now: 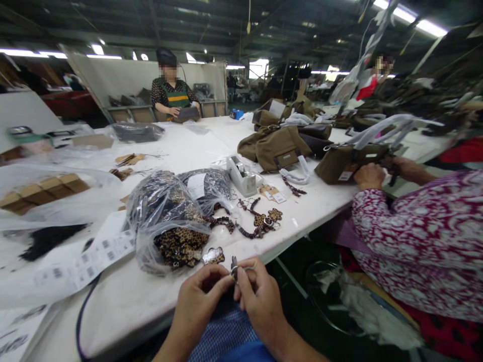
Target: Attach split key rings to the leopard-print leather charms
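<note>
My left hand [199, 296] and my right hand [258, 294] meet at the table's near edge, fingers pinched together on a small metal key ring [234, 270]. A leopard-print flower-shaped charm [213, 256] lies on the white table [124, 296] just beyond my left thumb. Behind it a clear plastic bag [169, 221] is stuffed with several more leopard charms. Loose charms with rings and dark straps [264, 221] lie to the right of the bag.
A white tape dispenser [241, 176] and olive handbags [277, 146] sit farther back. A person in a red patterned sleeve [418, 241] at my right handles a bag [343, 161]. Barcode label sheets [98, 254] and boxes in plastic [45, 188] lie left. Another person [171, 93] works at the far end.
</note>
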{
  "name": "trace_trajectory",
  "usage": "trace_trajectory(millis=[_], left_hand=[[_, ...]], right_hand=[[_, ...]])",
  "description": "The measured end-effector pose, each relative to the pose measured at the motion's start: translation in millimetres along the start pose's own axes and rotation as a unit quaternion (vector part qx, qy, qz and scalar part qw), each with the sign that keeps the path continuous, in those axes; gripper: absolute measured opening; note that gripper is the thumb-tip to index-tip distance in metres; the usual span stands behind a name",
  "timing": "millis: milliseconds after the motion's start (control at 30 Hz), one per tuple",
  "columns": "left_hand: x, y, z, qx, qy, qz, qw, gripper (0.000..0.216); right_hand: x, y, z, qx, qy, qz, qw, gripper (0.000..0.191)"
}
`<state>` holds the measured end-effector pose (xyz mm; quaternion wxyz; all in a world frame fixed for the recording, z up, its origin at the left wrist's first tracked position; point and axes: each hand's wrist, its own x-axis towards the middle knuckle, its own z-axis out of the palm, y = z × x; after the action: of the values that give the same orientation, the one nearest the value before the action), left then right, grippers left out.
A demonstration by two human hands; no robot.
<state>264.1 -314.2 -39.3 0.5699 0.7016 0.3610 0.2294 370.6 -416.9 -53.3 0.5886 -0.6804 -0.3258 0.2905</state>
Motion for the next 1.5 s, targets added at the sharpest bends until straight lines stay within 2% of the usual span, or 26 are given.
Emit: trace_trajectory(millis=[133,233,333,400,467,533,567,633,733,900,1033,1133,1200,1267,1367,1500], left_hand=[[5.9,-1.2,8.3,-0.083,-0.038,-0.053,0.994,0.021],[12.5,-1.3,14.5,-0.109,-0.080,-0.069,0.988,0.037],[27.1,5.0,14.7,-0.044,-0.144,-0.026,0.988,0.045],[46.0,11.5,9.0,0.065,-0.140,0.047,0.987,0.037],[71.9,18.1,0.8,0.232,-0.086,0.137,0.959,0.029],[99.8,23.2,-5.5,0.406,-0.036,0.207,0.890,0.026],[112.5,24.7,-6.7,0.449,-0.028,0.221,0.865,0.027],[132.3,25.9,-4.9,0.502,-0.029,0.230,0.834,0.031],[145.5,25.6,1.5,0.543,-0.030,0.226,0.808,0.030],[136.2,36.0,-5.1,0.576,-0.044,0.255,0.776,0.028],[102.2,53.1,-15.1,0.539,-0.085,0.306,0.780,0.029],[68.2,58.0,-14.8,0.460,-0.132,0.364,0.799,0.029],[50.2,54.0,-13.8,0.407,-0.146,0.384,0.816,0.028],[38.7,45.2,-15.0,0.369,-0.133,0.377,0.839,0.026],[30.9,29.2,-23.5,0.332,-0.117,0.329,0.876,0.030],[26.4,18.7,-44.3,0.304,-0.113,0.285,0.902,0.031]], right_hand=[[3.6,5.1,-3.6,-0.025,0.021,-0.028,0.999,0.026],[7.5,11.7,-9.8,0.014,0.018,-0.009,1.000,0.029],[10.9,19.6,-18.5,0.129,-0.011,0.052,0.990,0.033],[12.1,24.1,-24.1,0.201,-0.024,0.089,0.975,0.034],[12.5,26.7,-28.4,0.236,-0.017,0.107,0.966,0.036],[12.3,26.7,-31.2,0.246,-0.004,0.111,0.963,0.038],[12.2,25.8,-32.1,0.247,-0.001,0.111,0.963,0.039],[12.1,23.4,-33.5,0.244,0.002,0.109,0.964,0.039],[11.8,21.4,-36.0,0.230,0.005,0.101,0.968,0.041],[11.1,23.2,-42.4,0.221,0.009,0.089,0.971,0.043],[15.0,13.6,-43.0,0.231,-0.022,0.066,0.970,0.052],[20.2,2.6,-37.0,0.231,-0.095,0.056,0.967,0.070],[23.0,-1.0,-30.8,0.232,-0.159,0.062,0.958,0.070],[24.3,-0.8,-24.6,0.228,-0.192,0.075,0.952,0.061],[23.6,2.5,-19.4,0.222,-0.175,0.092,0.955,0.051],[21.3,3.5,-22.6,0.219,-0.136,0.106,0.960,0.052]])
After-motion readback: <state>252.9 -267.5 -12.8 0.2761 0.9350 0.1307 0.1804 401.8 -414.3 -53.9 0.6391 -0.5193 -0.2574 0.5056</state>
